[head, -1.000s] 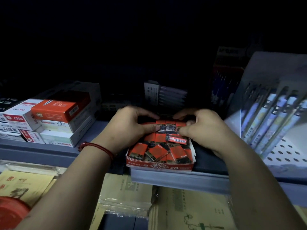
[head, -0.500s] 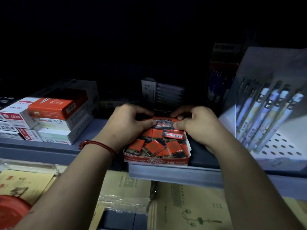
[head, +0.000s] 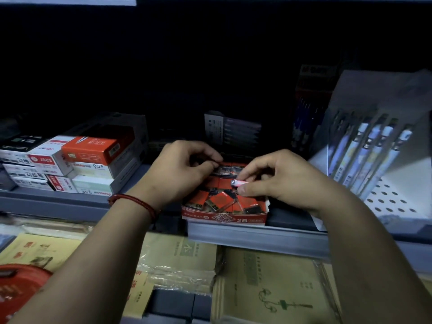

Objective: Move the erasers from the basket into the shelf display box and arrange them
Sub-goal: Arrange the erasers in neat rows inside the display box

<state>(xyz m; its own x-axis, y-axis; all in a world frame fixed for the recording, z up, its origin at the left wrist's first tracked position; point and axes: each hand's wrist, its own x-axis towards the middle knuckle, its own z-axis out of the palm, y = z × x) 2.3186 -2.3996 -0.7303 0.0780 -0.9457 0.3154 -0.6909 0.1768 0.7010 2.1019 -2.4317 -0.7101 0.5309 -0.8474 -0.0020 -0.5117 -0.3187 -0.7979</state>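
The left grip (head: 184, 170) curls over the back row of erasers (head: 221, 199) in the display box (head: 224, 217) below it; whether it pinches one I cannot tell. Just right, the right grip (head: 277, 181) pinches one shiny-wrapped eraser (head: 239, 183) between thumb and forefinger, above the box's loose front pile.

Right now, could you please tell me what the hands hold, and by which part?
The right hand pinches an eraser by one end, between thumb and forefinger, over the display box. Whether the left hand grips anything cannot be told.
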